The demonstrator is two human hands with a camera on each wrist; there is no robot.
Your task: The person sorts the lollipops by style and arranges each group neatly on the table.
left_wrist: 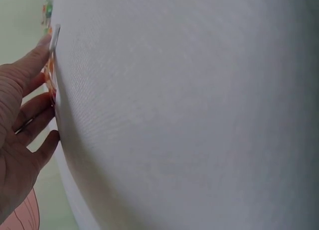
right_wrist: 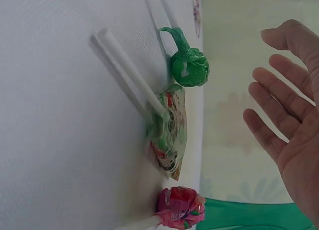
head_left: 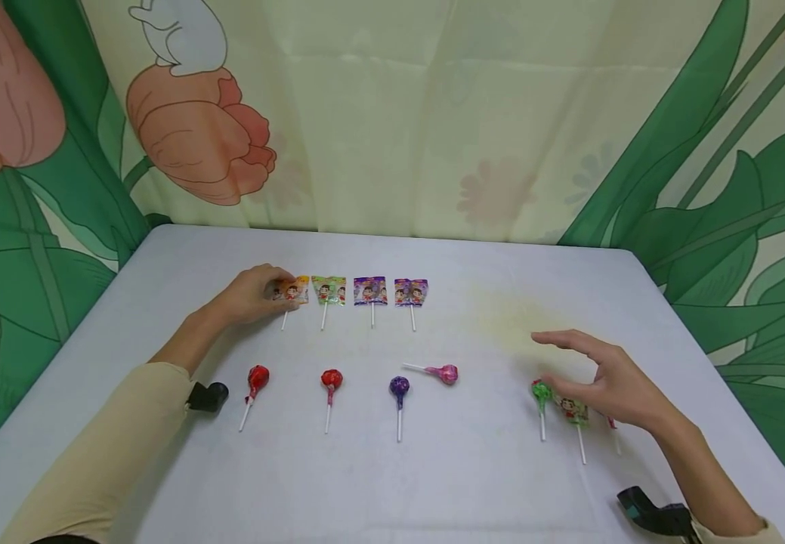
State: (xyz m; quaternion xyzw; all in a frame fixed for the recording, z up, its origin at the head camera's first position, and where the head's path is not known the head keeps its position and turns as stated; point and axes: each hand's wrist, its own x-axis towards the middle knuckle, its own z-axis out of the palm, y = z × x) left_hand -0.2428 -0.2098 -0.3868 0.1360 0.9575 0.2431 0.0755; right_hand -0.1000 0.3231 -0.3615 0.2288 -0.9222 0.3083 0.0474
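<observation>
Orange lollipop (head_left: 300, 290): flat printed wrapper (head_left: 292, 291), white stick (head_left: 285, 321).

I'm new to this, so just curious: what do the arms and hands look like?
They're a person's: left hand and right hand are ungloved. The left sleeve is plain beige, with a small black device at its end; only a beige edge of the right sleeve shows, beside a longer black device.
</observation>
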